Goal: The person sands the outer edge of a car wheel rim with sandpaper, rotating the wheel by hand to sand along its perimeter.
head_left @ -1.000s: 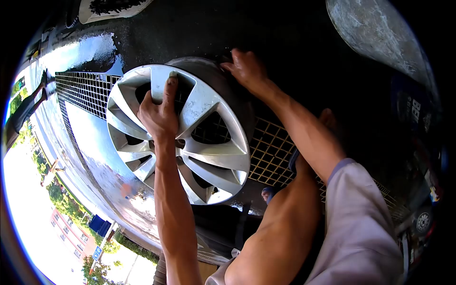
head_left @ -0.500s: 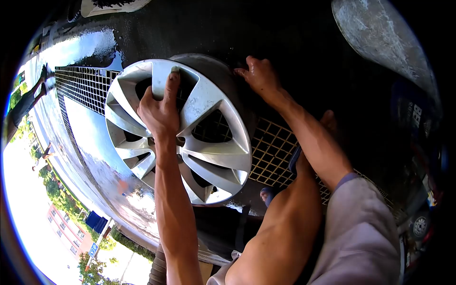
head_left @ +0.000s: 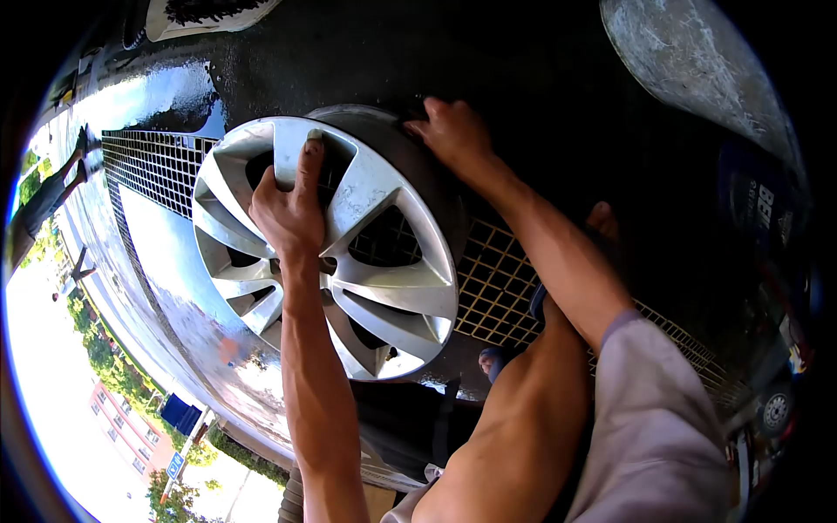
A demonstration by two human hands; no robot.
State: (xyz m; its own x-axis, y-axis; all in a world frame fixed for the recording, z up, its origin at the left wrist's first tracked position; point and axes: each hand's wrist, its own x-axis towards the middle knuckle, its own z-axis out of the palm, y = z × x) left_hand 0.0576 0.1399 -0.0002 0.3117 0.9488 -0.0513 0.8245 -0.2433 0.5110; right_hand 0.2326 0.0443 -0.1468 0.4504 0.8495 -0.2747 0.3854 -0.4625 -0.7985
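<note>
A silver alloy wheel rim (head_left: 392, 288) without a tyre stands tilted on the wet ground, its spoked face towards me. My left hand (head_left: 292, 205) is closed around one of its upper spokes, the thumb lying along the front and the other fingers hidden inside the opening. Just beyond the dark barrel behind the face, my right hand (head_left: 455, 135) is curled, thumb towards the barrel. Whether it touches the barrel, and what is in its fingers, I cannot make out.
A metal floor grating (head_left: 497, 279) runs beneath and beside the rim. At the upper right is a scuffed grey rounded surface (head_left: 706, 65); a pale container (head_left: 205, 19) with dark bristly contents is at the top left. Another person's legs (head_left: 52, 192) show at far left.
My right hand has shifted a little left and up along the rim's back edge. The left hand keeps its grip, and the rim sits slightly lower in view.
</note>
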